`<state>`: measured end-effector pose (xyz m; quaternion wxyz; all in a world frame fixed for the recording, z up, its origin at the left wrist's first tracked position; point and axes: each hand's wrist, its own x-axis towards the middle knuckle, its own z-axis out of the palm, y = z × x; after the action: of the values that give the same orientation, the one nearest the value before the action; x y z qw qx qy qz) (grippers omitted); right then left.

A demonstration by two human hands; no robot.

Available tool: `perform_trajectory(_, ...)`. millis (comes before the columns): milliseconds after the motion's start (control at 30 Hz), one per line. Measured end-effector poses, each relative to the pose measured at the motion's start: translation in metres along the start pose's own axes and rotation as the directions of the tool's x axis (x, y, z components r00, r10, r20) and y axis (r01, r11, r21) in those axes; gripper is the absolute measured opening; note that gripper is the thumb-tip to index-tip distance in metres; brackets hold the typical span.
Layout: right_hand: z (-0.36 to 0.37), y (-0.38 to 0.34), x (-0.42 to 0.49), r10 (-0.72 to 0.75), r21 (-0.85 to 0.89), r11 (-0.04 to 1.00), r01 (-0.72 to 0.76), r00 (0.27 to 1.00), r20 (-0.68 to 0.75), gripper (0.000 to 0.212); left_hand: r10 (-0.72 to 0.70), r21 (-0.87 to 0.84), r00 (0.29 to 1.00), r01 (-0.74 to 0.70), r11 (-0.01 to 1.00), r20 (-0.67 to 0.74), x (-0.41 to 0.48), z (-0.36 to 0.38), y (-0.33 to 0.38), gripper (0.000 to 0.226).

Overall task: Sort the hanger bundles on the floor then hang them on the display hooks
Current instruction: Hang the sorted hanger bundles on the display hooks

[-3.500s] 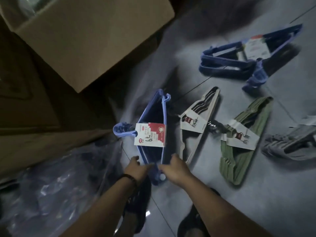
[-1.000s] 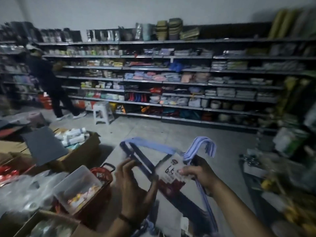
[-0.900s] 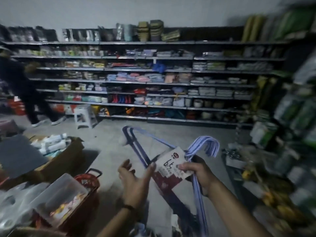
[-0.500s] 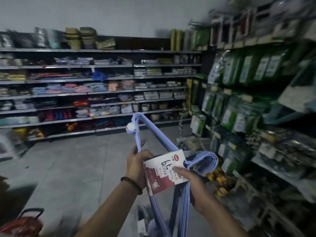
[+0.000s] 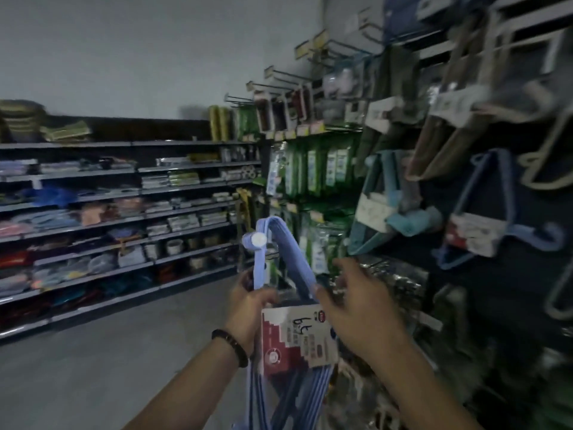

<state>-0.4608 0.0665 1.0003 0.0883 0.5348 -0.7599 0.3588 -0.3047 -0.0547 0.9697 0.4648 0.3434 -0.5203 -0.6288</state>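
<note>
Blue plastic fills the lower centre of the frame: the blue hanger bundle is held up off the floor, its rounded upper corner reaching the middle of the frame and its arms running down past the bottom edge. A white cap sits on that upper corner. A red and white label card with handwritten figures wraps the bundle between the two wrists.

The left hand, a dark bracelet on its wrist, has its fingers curled round the bundle's left arm just above the card. The right hand is loosely spread, back to the camera, its thumb at the bundle's right edge; blur hides whether it touches.

Open grey floor stretches across the lower left, bounded by long stocked shelves along the far wall.

The right side is crowded. Display hooks jut out towards the left near the top, their outer ends bare. Below them hang green packets, then teal hangers, then hung blue hangers with a similar card near the right edge. The bundle's upper corner stands just left of the green packets and well below the display hooks.
</note>
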Motion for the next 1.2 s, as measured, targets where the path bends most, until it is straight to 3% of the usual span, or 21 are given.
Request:
perform_trajectory(67,-0.004,0.025,0.024,0.021,0.029,0.999,-0.023,0.996,0.083,0.043,-0.005,0.055,0.996,0.0,0.999,0.086,0.009,0.043,-0.004,0.028)
perform_trajectory(133,-0.006,0.059,0.042,0.052,-0.003,0.999,-0.052,0.996,0.074,0.029,-0.017,0.115,0.979,-0.007,0.993,0.205,0.019,0.084,-0.01,0.056)
perform_trajectory(267,-0.018,0.117,0.056,0.171,-0.131,0.978,-0.162,0.984,0.058,0.034,-0.074,0.309,0.887,-0.08,0.948,0.456,0.041,0.139,-0.017,0.074)
perform_trajectory(367,-0.037,0.154,0.061,0.26,-0.179,0.953,-0.243,0.962,0.081,0.039,-0.082,0.319,0.84,-0.112,0.941,0.536,0.054,0.18,-0.018,0.045)
perform_trajectory(433,-0.045,0.174,0.064,0.284,-0.11,0.955,-0.274,0.955,0.087,0.039,-0.052,0.267,0.828,-0.121,0.956,0.559,0.065,0.202,-0.021,0.043)
perform_trajectory(533,-0.055,0.195,0.072,0.287,-0.127,0.952,-0.277,0.956,0.065,0.038,0.021,0.293,0.784,-0.257,0.921,0.621,0.086,0.232,-0.023,0.027)
perform_trajectory(667,-0.069,0.213,0.089,0.309,-0.163,0.934,-0.317,0.948,-0.076,0.033,0.093,0.289,0.705,-0.402,0.869,0.703,0.126,0.259,-0.022,0.039)
perform_trajectory(800,-0.087,0.217,0.113,0.461,-0.032,0.881,-0.472,0.871,-0.173,0.021,0.099,0.359,0.676,-0.502,0.787,0.73,0.195,0.263,-0.014,0.013)
perform_trajectory(900,-0.104,0.216,0.134,0.5,-0.089,0.842,-0.532,0.832,-0.24,0.021,0.166,0.352,0.655,-0.582,0.733,0.738,0.243,0.267,-0.001,0.012)
perform_trajectory(1000,-0.121,0.212,0.154,0.497,-0.149,0.81,-0.567,0.8,-0.337,0.031,0.281,0.266,0.528,-0.736,0.622,0.802,0.277,0.278,0.017,0.006)
perform_trajectory(1100,-0.129,0.213,0.171,0.444,-0.41,0.695,-0.591,0.801,-0.402,0.029,0.317,0.117,0.35,-0.812,0.572,0.881,0.293,0.287,0.039,0.017)
perform_trajectory(1200,-0.132,0.203,0.181,0.414,-0.493,0.643,-0.585,0.808,-0.419,0.013,0.342,-0.024,0.205,-0.827,0.562,0.917,0.296,0.297,0.061,0.013)
